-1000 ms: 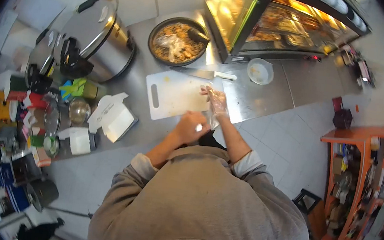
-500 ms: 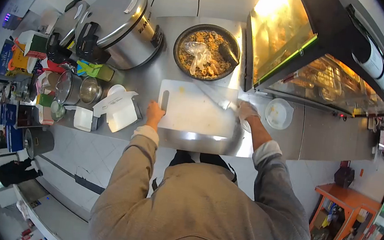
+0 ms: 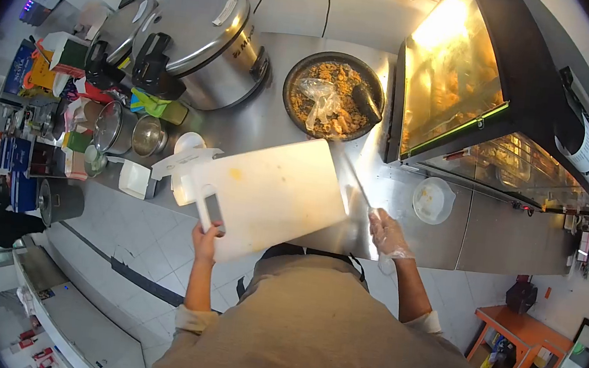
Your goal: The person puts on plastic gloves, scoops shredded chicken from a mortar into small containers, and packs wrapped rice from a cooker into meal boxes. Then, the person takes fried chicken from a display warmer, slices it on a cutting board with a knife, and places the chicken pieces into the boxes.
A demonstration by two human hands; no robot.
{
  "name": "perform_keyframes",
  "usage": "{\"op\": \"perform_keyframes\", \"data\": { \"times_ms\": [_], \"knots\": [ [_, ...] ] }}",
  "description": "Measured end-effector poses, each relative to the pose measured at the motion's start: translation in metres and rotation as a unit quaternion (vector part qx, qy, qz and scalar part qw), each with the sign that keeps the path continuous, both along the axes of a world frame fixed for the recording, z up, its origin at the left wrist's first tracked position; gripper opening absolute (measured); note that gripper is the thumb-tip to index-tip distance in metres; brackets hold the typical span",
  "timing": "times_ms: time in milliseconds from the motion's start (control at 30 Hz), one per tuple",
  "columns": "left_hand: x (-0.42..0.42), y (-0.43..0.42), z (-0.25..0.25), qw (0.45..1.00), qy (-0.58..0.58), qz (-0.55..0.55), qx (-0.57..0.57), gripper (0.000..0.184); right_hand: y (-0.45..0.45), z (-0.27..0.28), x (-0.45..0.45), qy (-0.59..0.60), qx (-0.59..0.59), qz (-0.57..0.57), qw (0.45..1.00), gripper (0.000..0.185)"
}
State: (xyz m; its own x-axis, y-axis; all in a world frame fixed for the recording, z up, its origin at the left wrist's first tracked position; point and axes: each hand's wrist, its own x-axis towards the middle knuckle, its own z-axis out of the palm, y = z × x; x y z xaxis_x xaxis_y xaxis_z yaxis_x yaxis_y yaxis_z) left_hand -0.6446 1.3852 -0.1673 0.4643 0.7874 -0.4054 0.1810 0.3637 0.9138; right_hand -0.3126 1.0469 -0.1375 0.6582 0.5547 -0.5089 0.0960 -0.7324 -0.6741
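Note:
My left hand (image 3: 206, 242) is closed around the handle slot end of a white cutting board (image 3: 272, 192). The board is raised and tilted, with its left part past the counter's front edge and small yellow stains on its face. In a clear plastic glove, my right hand (image 3: 386, 234) grips a knife (image 3: 361, 182), its blade pointing away toward the back of the counter. Right of that hand stands a round translucent plastic tub (image 3: 433, 200) with bits of residue inside. Behind the board, a black pan (image 3: 287, 107) holds chopped browned food, a crumpled plastic bag (image 3: 318, 99) and a dark utensil.
Large steel pressure cookers (image 3: 201, 42) stand at the back left. A lit glass food warmer (image 3: 459, 79) occupies the back right. Open cardboard boxes (image 3: 137, 179) and metal bowls (image 3: 148, 138) crowd the left counter. An orange shelf (image 3: 521, 326) stands low on the right.
The cutting board has come up off the counter, turned and moved left and toward me in my left hand. My right hand has shifted toward me with the knife.

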Motion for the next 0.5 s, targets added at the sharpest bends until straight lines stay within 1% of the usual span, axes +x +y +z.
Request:
{"op": "perform_keyframes", "data": {
  "times_ms": [33,100,133,167,200,233,267,300,333,367,400,467,500],
  "knots": [
    [-0.007,0.004,0.011,0.999,-0.019,0.030,-0.032,0.022,0.007,0.014,0.000,-0.036,-0.005,-0.013,0.999,0.043],
    [0.001,0.005,0.026,0.997,-0.035,0.065,-0.025,0.023,0.029,0.050,0.002,-0.091,-0.020,-0.045,0.995,0.038],
    [0.013,0.007,0.035,0.995,-0.043,0.083,-0.020,0.024,0.046,0.069,0.004,-0.095,-0.023,-0.056,0.994,0.038],
    [0.035,0.006,0.046,0.993,-0.078,0.085,0.012,0.025,0.064,0.086,0.004,-0.097,-0.027,-0.067,0.993,0.039],
    [0.060,0.006,0.049,0.990,-0.085,0.097,0.050,0.025,0.081,0.094,0.001,-0.099,-0.032,-0.078,0.992,0.039],
    [0.089,0.008,0.051,0.986,-0.094,0.108,0.089,0.025,0.098,0.094,-0.002,-0.116,0.005,-0.045,0.992,0.043],
    [0.121,0.010,0.051,0.985,-0.082,0.124,0.090,0.024,0.116,0.091,-0.005,-0.136,0.043,-0.014,0.990,0.046],
    [0.149,0.010,0.051,0.984,-0.070,0.140,0.090,0.023,0.136,0.085,-0.009,-0.122,0.032,0.045,0.991,0.047],
    [0.169,0.016,0.036,0.984,-0.078,0.109,0.115,0.022,0.153,0.077,-0.017,-0.106,0.020,0.103,0.989,0.048],
    [0.183,0.017,0.022,0.984,-0.086,0.076,0.139,0.021,0.166,0.071,-0.028,-0.118,0.048,0.144,0.981,0.047],
    [0.194,0.011,0.024,0.984,-0.093,0.082,0.129,0.021,0.178,0.067,-0.034,-0.131,0.076,0.184,0.971,0.046],
    [0.212,0.005,0.028,0.985,-0.102,0.088,0.110,0.020,0.196,0.063,-0.041,-0.120,0.051,0.213,0.968,0.044],
    [0.215,0.004,0.024,0.982,-0.112,0.110,0.100,0.019,0.200,0.058,-0.041,-0.113,0.036,0.229,0.966,0.043]
  ]
}}
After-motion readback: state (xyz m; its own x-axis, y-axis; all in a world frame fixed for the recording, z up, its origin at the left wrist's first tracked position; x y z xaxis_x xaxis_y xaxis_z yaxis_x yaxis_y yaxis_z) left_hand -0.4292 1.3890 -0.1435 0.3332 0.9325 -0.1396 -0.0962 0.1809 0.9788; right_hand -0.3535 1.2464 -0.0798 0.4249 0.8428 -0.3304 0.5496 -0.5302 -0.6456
